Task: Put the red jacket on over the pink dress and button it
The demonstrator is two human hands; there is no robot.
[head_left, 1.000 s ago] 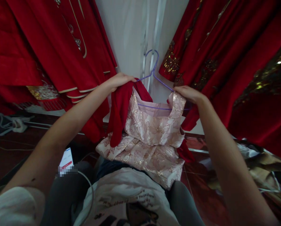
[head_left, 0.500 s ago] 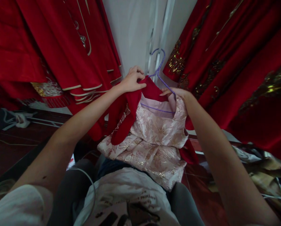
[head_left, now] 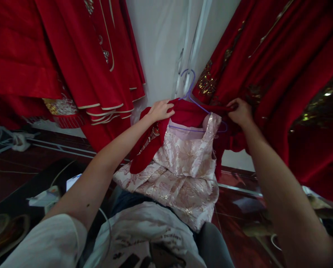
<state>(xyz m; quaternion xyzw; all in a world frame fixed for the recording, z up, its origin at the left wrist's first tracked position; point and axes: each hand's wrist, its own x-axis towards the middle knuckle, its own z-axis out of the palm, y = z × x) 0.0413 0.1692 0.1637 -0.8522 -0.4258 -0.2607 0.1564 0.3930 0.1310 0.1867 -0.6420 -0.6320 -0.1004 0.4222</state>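
A pink and gold brocade dress (head_left: pixel 183 163) hangs on a purple wire hanger (head_left: pixel 189 89) in front of me, its skirt resting on my lap. A small red jacket (head_left: pixel 189 111) is draped over the hanger's shoulders above the dress. My left hand (head_left: pixel 161 110) is closed on the jacket's left shoulder, where a red sleeve with gold embroidery (head_left: pixel 145 147) hangs down. At the right end of the hanger, my right hand (head_left: pixel 240 111) is closed on the jacket's other shoulder.
Red embroidered garments hang at the left (head_left: pixel 71 59) and right (head_left: pixel 281 74) against a white wall (head_left: pixel 161 41). The floor (head_left: pixel 24 163) is dark red-brown, with cables (head_left: pixel 12 139), a phone (head_left: pixel 71 181) and small items at the lower left.
Both hands have pulled the red jacket wider across the hanger. My right hand moved from the dress's right strap out to the jacket's right shoulder. The view shifted slightly.
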